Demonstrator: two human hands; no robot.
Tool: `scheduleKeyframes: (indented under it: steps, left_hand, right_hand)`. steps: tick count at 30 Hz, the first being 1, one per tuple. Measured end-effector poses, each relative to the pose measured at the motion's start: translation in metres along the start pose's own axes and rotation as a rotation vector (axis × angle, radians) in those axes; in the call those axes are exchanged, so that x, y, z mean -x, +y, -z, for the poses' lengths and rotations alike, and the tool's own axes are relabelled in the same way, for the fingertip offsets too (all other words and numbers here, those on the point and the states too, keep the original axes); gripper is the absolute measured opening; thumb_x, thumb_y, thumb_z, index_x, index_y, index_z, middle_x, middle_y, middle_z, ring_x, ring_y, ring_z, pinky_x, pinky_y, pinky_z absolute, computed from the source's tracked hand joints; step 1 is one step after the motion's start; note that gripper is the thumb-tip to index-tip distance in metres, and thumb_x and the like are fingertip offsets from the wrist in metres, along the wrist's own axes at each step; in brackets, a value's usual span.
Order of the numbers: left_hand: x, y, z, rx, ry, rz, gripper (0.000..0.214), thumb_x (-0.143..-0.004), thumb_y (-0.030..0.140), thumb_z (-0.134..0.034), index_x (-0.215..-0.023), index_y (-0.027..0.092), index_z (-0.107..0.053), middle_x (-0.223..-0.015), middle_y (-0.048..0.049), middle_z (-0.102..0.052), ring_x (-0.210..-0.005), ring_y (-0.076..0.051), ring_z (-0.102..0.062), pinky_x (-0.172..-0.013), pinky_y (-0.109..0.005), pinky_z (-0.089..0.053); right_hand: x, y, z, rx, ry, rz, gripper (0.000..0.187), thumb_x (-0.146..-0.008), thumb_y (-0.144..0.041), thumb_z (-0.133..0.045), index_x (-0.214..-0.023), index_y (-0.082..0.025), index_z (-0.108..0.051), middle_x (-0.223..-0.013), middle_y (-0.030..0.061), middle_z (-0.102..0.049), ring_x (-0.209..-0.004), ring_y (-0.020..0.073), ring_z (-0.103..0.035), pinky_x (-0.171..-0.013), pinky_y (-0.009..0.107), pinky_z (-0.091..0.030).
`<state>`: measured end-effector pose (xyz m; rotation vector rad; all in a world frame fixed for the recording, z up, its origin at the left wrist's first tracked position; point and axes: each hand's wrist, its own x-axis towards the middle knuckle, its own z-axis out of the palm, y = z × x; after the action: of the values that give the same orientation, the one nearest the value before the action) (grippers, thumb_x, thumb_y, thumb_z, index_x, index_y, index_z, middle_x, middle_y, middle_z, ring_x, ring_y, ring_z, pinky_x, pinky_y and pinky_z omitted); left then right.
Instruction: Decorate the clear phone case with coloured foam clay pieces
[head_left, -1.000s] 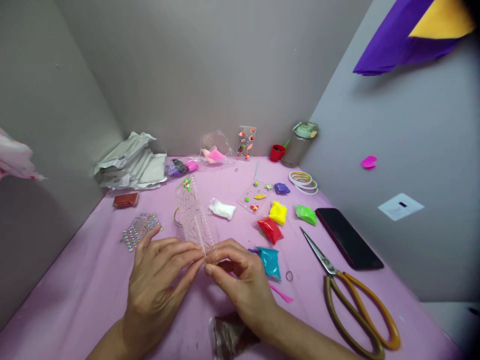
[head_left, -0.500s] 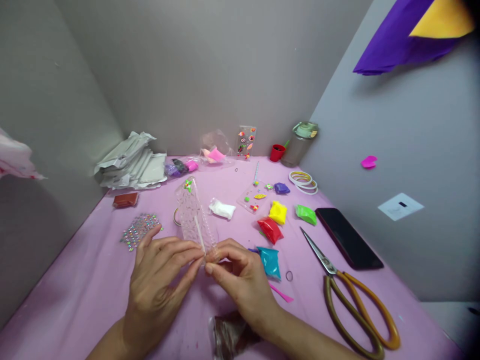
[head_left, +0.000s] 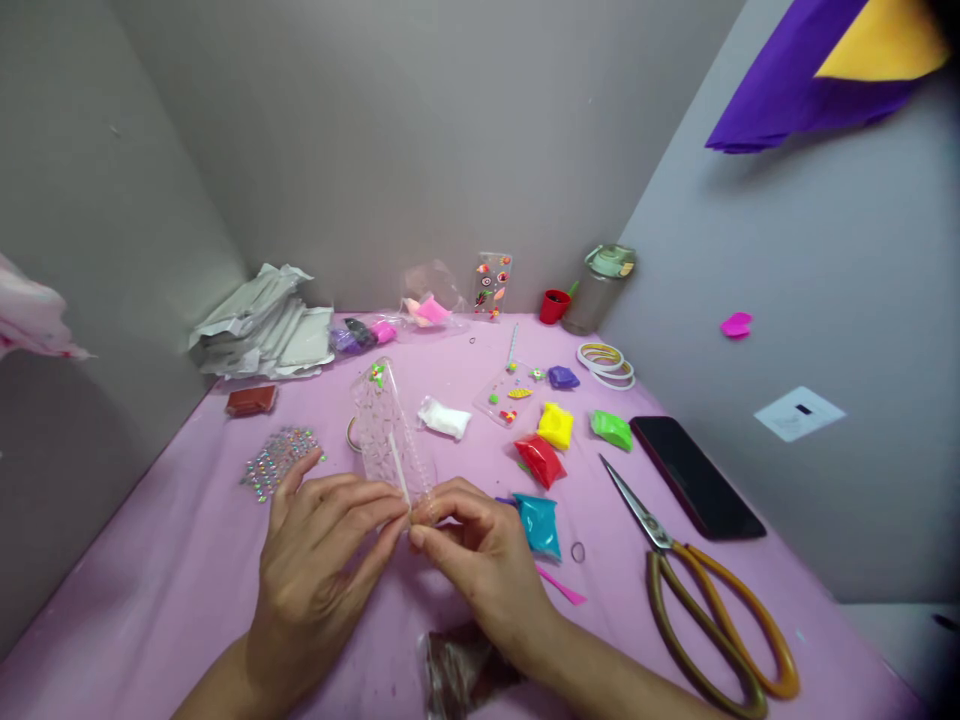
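A clear, patterned plastic panel (head_left: 379, 425) with a beaded-looking edge stands tilted in front of me, a small green, white and red flower (head_left: 377, 374) at its top. Down its face runs a thin white strip (head_left: 398, 465). My left hand (head_left: 319, 545) pinches the lower end of the panel by the strip between thumb and fingers. Close beside it, my right hand (head_left: 484, 555) is closed on the panel's bottom right corner, the fingertips of both hands nearly touching. Whatever small piece may lie between the fingertips is hidden. Below my right wrist lies a brown packet (head_left: 461, 670).
Scissors (head_left: 660, 540) and a phone (head_left: 697, 475) lie at right. Clay packets in white (head_left: 444, 418), red (head_left: 540, 460), yellow (head_left: 556, 427), blue (head_left: 538, 525) and green (head_left: 612, 429) lie beyond my hands. Rhinestones (head_left: 277, 460) are at left, a bottle (head_left: 598, 290) at the back.
The panel's top has tipped very slightly. Both hands keep the same pinch in the same place.
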<state>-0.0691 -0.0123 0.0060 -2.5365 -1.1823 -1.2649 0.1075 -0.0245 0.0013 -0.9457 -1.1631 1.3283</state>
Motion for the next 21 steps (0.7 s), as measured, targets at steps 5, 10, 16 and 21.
scheduleKeyframes:
  steps: [5,10,16,21]
  left_hand:
    - [-0.0026,0.0046,0.0005,0.006,0.002,0.017,0.019,-0.089,0.007,-0.065,-0.101,0.022,-0.067,-0.092,-0.0050,-0.077,-0.090,-0.025,-0.065,-0.110,-0.062,-0.031]
    - [-0.0033,0.0068,-0.0004,0.002,0.015,0.013,0.018,-0.089,0.006,-0.064,-0.099,0.022,-0.065,-0.095,-0.0065,-0.074,-0.094,-0.025,-0.062,-0.109,-0.061,-0.033]
    - [-0.0028,0.0046,-0.0028,-0.006,0.040,0.062,0.020,-0.086,0.006,-0.064,-0.095,0.024,-0.061,-0.112,-0.0088,-0.068,-0.105,-0.026,-0.061,-0.111,-0.059,-0.036]
    - [-0.0056,-0.0008,0.0009,-0.015,0.066,0.107,0.017,-0.087,0.009,-0.063,-0.093,0.024,-0.059,-0.115,-0.0096,-0.068,-0.110,-0.028,-0.060,-0.109,-0.059,-0.038]
  right_hand:
    - [-0.0010,-0.0013,0.0003,0.004,-0.002,-0.007,0.008,-0.077,-0.013,-0.072,-0.074,-0.020,-0.073,-0.082,0.0005,-0.066,-0.078,0.0141,-0.061,-0.070,0.026,-0.050]
    - [-0.0022,-0.0020,-0.0001,-0.027,-0.006,-0.060,0.005,-0.076,-0.014,-0.073,-0.074,-0.019,-0.073,-0.081,0.0001,-0.066,-0.076,0.0136,-0.062,-0.071,0.025,-0.050]
    - [-0.0030,-0.0066,-0.0009,-0.070,-0.026,-0.114,0.006,-0.074,-0.016,-0.074,-0.071,-0.019,-0.071,-0.079,-0.0002,-0.068,-0.076,0.0138,-0.063,-0.073,0.025,-0.050]
    - [-0.0035,-0.0047,0.0006,-0.194,-0.078,-0.184,0.011,-0.073,-0.022,-0.079,-0.072,-0.018,-0.069,-0.075,-0.0017,-0.067,-0.068,0.0120,-0.062,-0.069,0.025,-0.049]
